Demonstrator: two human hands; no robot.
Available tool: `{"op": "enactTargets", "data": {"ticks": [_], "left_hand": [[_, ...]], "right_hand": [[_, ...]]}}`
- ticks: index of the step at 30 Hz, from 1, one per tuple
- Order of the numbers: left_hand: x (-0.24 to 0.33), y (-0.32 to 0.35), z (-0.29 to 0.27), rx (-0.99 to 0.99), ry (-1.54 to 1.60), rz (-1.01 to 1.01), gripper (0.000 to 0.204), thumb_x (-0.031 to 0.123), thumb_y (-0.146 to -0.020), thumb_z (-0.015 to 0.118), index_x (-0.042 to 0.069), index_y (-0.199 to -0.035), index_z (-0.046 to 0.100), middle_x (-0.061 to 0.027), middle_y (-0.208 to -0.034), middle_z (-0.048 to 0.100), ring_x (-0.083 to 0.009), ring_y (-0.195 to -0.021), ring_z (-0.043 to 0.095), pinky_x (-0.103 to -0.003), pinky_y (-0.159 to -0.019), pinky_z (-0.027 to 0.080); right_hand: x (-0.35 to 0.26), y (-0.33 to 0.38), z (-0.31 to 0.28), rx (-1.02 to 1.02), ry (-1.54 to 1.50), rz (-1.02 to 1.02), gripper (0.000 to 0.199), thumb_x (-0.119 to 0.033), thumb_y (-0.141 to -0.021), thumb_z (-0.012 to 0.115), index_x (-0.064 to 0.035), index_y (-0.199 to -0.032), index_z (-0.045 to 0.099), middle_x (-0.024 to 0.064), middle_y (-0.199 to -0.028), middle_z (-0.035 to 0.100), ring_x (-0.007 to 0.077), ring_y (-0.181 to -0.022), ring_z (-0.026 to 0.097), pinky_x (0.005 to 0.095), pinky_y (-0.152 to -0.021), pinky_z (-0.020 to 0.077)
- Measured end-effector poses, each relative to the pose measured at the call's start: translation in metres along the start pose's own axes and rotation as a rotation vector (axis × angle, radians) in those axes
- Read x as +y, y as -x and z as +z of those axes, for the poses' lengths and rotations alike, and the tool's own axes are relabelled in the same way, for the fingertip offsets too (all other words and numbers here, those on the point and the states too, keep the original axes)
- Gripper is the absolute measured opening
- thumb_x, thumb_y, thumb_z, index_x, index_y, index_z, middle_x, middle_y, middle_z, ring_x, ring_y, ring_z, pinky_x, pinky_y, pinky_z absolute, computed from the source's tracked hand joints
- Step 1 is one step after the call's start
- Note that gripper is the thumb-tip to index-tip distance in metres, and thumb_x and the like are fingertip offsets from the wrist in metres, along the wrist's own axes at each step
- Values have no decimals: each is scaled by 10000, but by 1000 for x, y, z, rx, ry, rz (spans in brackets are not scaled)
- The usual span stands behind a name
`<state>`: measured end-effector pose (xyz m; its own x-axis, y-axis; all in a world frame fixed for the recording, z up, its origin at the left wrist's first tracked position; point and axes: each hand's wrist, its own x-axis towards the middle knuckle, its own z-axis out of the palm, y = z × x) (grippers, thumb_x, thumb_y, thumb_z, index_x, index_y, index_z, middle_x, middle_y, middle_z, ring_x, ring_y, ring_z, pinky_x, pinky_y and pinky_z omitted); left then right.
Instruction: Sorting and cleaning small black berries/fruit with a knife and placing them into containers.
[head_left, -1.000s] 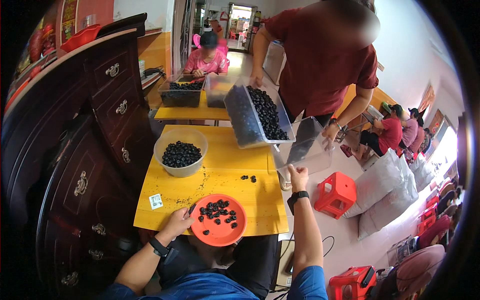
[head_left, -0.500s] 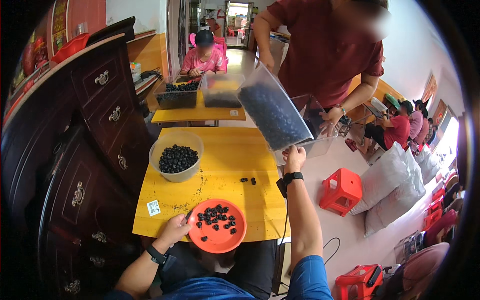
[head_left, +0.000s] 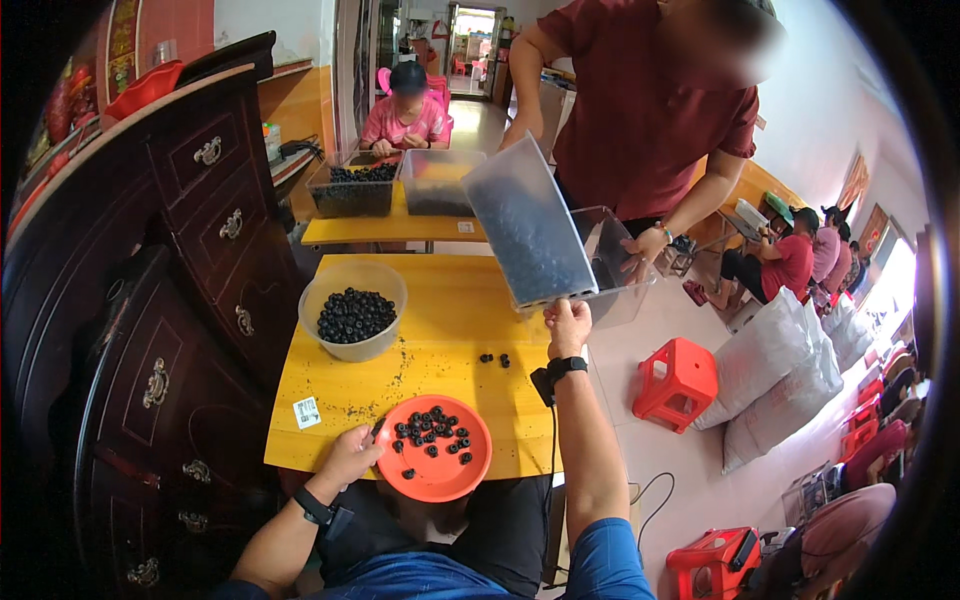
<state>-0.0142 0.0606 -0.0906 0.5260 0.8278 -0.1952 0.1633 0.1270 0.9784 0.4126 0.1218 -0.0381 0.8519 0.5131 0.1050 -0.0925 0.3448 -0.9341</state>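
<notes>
My left hand [head_left: 352, 456] is closed on the left rim of a shallow red plate [head_left: 478, 478] at the table's near edge; a small dark piece shows by its fingertips. Scattered on the plate are several small black round pieces [head_left: 432, 450] with hollow middles. My right hand [head_left: 568, 326] stretches forward, gripping the lower edge of a tilted clear plastic bin [head_left: 530, 225], dark inside from its contents. A person in a dark red shirt [head_left: 650, 110] stands across, with one hand at the bin's top and the other hand [head_left: 645, 250] by a second clear bin [head_left: 622, 300].
A round clear tub [head_left: 352, 350] of black pieces stands on the yellow table [head_left: 460, 400]; a few loose pieces [head_left: 495, 359] and crumbs lie nearby. Farther off, a seated person works at bins [head_left: 350, 200]. Dark drawers [head_left: 190, 220] flank the left; a red stool [head_left: 676, 382] and white sacks [head_left: 770, 385] the right.
The tilted bin has swung a little left and downward, with my right hand moving left along with it. The other person's hand by the second bin shifted slightly left. My left hand and the plate stay put.
</notes>
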Motion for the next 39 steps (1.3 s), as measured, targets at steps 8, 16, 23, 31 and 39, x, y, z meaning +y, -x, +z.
{"op": "enactTargets", "data": {"ticks": [8,16,23,31,39], "left_hand": [[-2,-1,-3,-1,-69,-17,96,91,-874,571,44,-954,545,34,-751,516,-27,-535,420,-201,-432,308],[2,-1,0,-13,-50,-11,100,93,-871,578,45,-954,551,36,-733,508,-29,-523,417,-203,-430,309],[4,0,-1,-9,-18,-31,128,92,-872,575,34,-983,555,34,-729,505,-26,-518,408,-200,-429,302],[13,3,4,1,29,8,112,81,-866,570,28,-963,563,39,-722,504,-27,-514,409,-202,-430,301],[-12,-7,-4,6,-63,20,95,66,-869,560,21,-953,559,45,-707,498,-28,-504,403,-205,-430,303]], "right_hand": [[8,4,3,19,-62,10,171,-96,-888,633,-83,-813,480,58,-710,604,144,-591,593,236,-508,444],[15,0,1,24,-148,-2,212,-123,-889,672,-95,-797,483,29,-713,581,134,-599,589,247,-524,468],[6,4,6,26,-126,32,174,-92,-892,648,-84,-818,490,43,-725,594,137,-603,587,249,-523,464],[14,-2,-1,-26,-180,62,168,-114,-912,651,-95,-843,500,41,-727,613,139,-609,605,248,-518,463],[7,0,0,-14,-160,87,164,-114,-919,650,-91,-872,495,43,-751,608,141,-607,594,245,-508,447]]}}
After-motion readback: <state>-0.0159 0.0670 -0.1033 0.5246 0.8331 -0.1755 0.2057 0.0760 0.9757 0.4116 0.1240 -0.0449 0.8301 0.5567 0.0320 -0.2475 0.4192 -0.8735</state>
